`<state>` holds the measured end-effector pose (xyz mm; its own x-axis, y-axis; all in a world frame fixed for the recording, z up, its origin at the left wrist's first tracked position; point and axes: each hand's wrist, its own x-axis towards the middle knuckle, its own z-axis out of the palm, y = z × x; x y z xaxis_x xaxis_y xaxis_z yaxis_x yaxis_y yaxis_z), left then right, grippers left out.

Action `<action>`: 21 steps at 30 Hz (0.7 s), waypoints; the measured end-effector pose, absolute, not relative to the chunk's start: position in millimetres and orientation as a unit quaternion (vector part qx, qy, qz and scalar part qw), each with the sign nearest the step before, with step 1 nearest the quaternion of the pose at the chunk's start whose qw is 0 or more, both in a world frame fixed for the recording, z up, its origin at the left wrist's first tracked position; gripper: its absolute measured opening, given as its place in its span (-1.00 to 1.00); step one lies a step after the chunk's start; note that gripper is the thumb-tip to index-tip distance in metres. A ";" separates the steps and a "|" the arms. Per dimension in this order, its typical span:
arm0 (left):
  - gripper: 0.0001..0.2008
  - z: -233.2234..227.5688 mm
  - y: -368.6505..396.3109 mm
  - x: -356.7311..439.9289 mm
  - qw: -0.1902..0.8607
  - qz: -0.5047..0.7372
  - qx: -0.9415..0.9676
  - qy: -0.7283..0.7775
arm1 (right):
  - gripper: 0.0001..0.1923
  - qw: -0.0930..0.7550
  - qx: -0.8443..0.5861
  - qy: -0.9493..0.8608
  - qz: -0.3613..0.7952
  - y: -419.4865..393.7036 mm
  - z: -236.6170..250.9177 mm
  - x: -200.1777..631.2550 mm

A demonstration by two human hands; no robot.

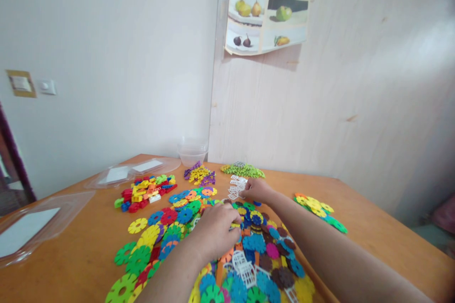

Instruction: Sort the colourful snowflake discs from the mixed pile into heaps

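At the far side of the mixed pile, my right hand [259,190] has its fingers pinched together on a white lattice piece, beside a small group of white plastic lattice pieces [234,192]. My left hand [221,226] rests over the middle of the pile, fingers curled; whatever they grip is hidden. Under and around it spread many notched plastic discs [254,243] in blue, green, yellow, brown, red and pink. More white lattice pieces [245,270] lie among the discs in front of my left hand.
Sorted heaps stand around: building blocks [145,192] at left, purple and yellow pieces [199,175], green pieces [245,170] at the back, discs [318,209] at right. Clear bowls [192,152] stand by the wall; transparent lids [76,203] with white labels lie at left.
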<state>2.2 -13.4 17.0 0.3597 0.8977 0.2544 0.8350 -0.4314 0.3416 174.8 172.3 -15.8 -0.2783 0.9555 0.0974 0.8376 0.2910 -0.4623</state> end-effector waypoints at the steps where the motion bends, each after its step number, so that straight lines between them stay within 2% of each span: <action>1: -0.80 16.9 -13.4 2.1 0.074 0.204 0.821 0.527 | -0.73 0.176 -0.572 -0.784 0.163 171.0 -16.3 173.8; 15: -0.81 17.9 -14.8 2.9 0.079 0.204 0.819 0.531 | -0.76 0.208 -0.639 -0.696 0.252 181.9 -7.0 174.9; 19: -0.80 16.5 -13.5 2.1 0.076 0.204 0.819 0.530 | -0.70 0.194 -0.659 -0.686 0.238 190.6 -5.2 178.1; 21: -0.81 16.9 -13.6 2.1 0.076 0.203 0.820 0.529 | -0.75 0.196 -0.655 -0.697 0.214 192.2 -7.4 177.9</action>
<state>2.1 -13.6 16.9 0.3574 0.8994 0.2518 0.8376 -0.4279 0.3396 177.9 192.2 -7.4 -0.0642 0.9979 -0.0073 0.8305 0.0494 -0.5549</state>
